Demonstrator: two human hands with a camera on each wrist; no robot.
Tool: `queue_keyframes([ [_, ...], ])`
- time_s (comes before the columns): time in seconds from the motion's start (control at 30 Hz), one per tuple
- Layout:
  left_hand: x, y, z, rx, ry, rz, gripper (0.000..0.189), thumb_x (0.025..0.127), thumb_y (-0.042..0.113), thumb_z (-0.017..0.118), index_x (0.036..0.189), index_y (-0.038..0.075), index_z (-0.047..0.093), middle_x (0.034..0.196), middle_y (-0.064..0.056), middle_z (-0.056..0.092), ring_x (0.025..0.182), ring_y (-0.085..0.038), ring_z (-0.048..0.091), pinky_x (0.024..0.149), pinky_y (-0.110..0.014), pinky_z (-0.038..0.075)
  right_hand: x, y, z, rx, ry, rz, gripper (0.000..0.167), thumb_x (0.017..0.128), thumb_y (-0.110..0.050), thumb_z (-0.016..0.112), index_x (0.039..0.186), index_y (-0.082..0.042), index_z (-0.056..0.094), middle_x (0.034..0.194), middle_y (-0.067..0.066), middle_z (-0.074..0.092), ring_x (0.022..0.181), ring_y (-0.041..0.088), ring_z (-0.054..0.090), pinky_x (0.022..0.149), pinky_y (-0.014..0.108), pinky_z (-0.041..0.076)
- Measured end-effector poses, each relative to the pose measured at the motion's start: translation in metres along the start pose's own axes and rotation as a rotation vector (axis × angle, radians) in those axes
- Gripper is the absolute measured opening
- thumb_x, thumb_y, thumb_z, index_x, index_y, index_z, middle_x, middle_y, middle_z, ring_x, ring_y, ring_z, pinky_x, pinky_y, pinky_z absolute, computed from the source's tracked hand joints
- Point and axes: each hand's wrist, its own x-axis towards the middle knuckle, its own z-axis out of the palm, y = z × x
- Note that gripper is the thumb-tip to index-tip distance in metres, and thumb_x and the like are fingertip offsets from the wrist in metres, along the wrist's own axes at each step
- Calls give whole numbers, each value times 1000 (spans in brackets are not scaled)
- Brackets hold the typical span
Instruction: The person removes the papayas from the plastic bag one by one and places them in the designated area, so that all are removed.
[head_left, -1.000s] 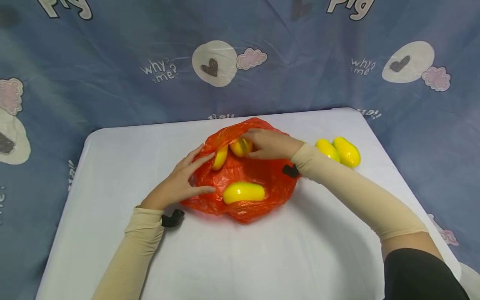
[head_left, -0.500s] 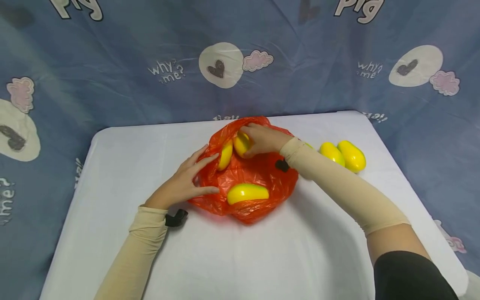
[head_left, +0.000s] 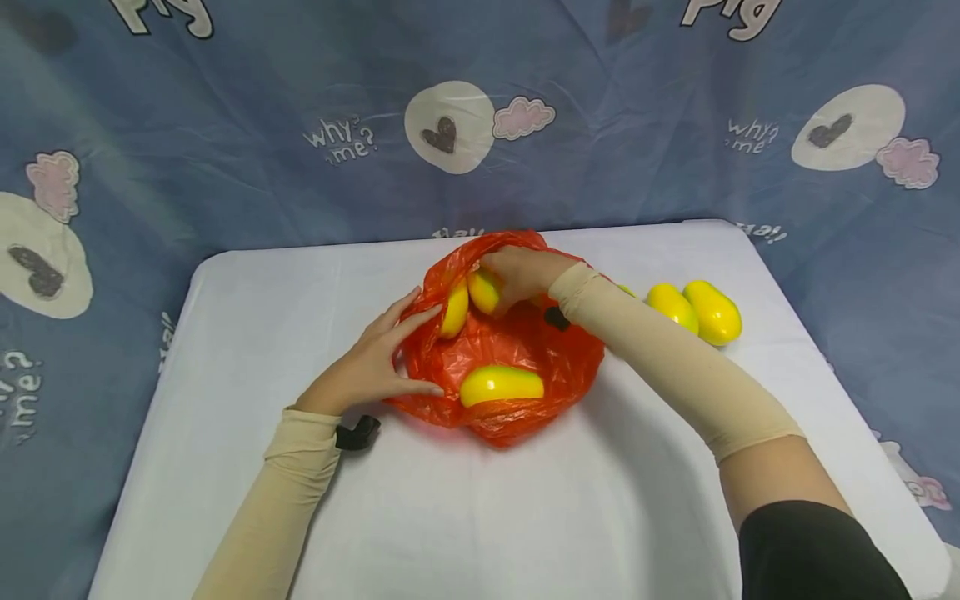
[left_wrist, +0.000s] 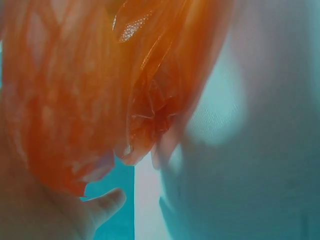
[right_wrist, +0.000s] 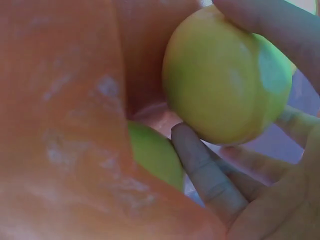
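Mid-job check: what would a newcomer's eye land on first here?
The red plastic bag, gaping open near the middle of the white table. Next, the right hand inside it, gripping a yellow fruit toward its far side, with the left hand at the bag's left edge, fingers spread. Then the shiny yellow fruits on the table, right of the bag.

Beige sleeves [head_left: 273, 492] are worn on both forearms, black units [head_left: 358, 433] at both wrists, a black sleeve [head_left: 813, 550] above the right elbow.

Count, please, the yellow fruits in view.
6. In the red bag: left fruit, front fruit, held fruit in the right hand. On the table: a pair, one mostly behind the sleeve. More may be hidden.
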Motion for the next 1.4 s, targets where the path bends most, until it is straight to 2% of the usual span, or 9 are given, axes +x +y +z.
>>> queue_keyframes([
  [0.2,2,-1,1,-5,-2,22,111,69,63,89,161,40,31,175,2,7,159,-38,21,119,-68,34,-1,0,2,7,5,3,74,82,-41,87,141,-13,53,130,4,61,119,24,54,112,39,47],
  [0.4,2,-2,5,-9,-5,35,113,70,63,89,162,39,30,175,2,7,158,-38,22,122,-65,33,-2,1,6,-1,13,-29,68,82,-40,87,137,-12,57,124,5,64,114,25,56,108,39,49],
  [0.63,-3,-6,6,-11,-6,8,113,69,69,86,162,40,29,175,1,9,159,-34,20,121,-64,35,-2,-1,12,19,39,-99,61,80,-38,88,130,-14,62,116,0,68,107,22,59,102,36,53],
  [0.8,-2,-5,5,-17,-13,8,113,70,65,87,162,41,28,175,2,8,160,-33,19,121,-64,35,-17,-2,7,43,54,-112,75,80,-39,88,143,-17,55,131,2,62,121,23,54,110,41,49],
  [1.03,4,-3,3,-10,-16,35,113,69,67,86,162,42,26,175,5,8,161,-28,17,122,-61,35,-43,7,4,113,97,-128,95,79,-40,90,157,-17,42,160,9,44,148,30,39,124,51,36],
  [1.17,3,-2,3,-13,-18,20,114,69,68,87,162,42,27,175,4,8,161,-29,17,122,-61,34,-50,10,9,171,127,-161,97,79,-41,90,159,-22,40,162,4,42,150,27,36,125,50,34],
  [1.4,0,-3,2,-5,-25,5,113,70,68,86,163,41,27,175,2,8,161,-31,17,122,-61,35,-61,13,16,329,195,-236,97,76,-39,93,158,-26,42,158,-6,46,143,18,43,121,47,41],
])
